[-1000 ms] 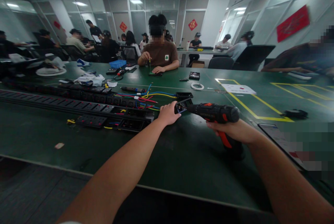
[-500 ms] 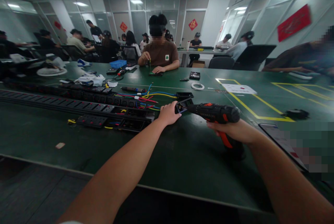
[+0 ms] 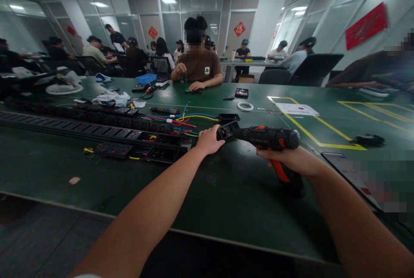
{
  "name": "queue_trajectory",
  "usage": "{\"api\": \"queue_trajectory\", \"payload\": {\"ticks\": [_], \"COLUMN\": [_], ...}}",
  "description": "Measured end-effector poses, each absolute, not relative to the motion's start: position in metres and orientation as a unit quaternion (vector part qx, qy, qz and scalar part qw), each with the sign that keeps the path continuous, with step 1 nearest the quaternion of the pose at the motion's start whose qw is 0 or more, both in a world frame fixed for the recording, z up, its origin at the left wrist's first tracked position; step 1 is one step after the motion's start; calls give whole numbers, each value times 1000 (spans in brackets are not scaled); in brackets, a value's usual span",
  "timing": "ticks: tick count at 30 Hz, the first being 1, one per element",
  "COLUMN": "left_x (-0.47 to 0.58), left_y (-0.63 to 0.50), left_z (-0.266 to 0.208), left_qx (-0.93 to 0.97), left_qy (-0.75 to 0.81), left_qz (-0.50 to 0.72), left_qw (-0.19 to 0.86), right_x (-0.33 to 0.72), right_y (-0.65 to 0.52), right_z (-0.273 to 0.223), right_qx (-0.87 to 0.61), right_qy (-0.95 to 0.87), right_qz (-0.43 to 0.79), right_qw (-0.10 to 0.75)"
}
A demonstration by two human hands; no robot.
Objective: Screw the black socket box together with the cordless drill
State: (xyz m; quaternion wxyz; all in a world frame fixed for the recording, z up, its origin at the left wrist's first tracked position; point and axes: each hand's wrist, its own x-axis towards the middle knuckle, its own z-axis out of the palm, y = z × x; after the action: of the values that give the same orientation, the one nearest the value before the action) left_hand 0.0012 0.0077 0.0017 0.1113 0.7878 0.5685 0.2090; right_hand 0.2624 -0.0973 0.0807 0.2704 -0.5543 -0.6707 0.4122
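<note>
My left hand [image 3: 209, 140] is closed around the near left end of a small black open-topped housing [image 3: 228, 130], which is tilted up off the green tabletop. In my right hand [image 3: 293, 160] is a black and orange cordless drill [image 3: 270, 137], its grip wrapped by my fingers. The drill lies almost level and its nose points left, at the right side of the housing. Whether the bit touches a screw inside cannot be made out. Just behind the housing sits another black box [image 3: 229, 117] with blue, yellow and red wires [image 3: 194, 118] running to it.
Long black power strips [image 3: 106, 131] stretch along the left. A white tape ring [image 3: 245, 106] and paper sheet [image 3: 297, 109] lie beyond my hands. A tablet-like device [image 3: 349, 178] is at right. Across the table a person [image 3: 199, 64] works with a screwdriver.
The drill and my right hand have shifted very slightly to the right. My left hand keeps its hold on the housing. The person opposite has barely moved.
</note>
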Motion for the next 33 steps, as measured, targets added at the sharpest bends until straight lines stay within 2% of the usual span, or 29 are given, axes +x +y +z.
{"api": "queue_trajectory", "payload": {"ticks": [33], "left_x": [1], "left_y": [8], "left_z": [1], "left_qx": [786], "left_qy": [566], "left_qz": [222], "left_qw": [110], "right_x": [258], "right_y": [-97], "right_z": [81], "right_qx": [-555], "right_qy": [-671], "right_qz": [418], "right_qw": [261]}}
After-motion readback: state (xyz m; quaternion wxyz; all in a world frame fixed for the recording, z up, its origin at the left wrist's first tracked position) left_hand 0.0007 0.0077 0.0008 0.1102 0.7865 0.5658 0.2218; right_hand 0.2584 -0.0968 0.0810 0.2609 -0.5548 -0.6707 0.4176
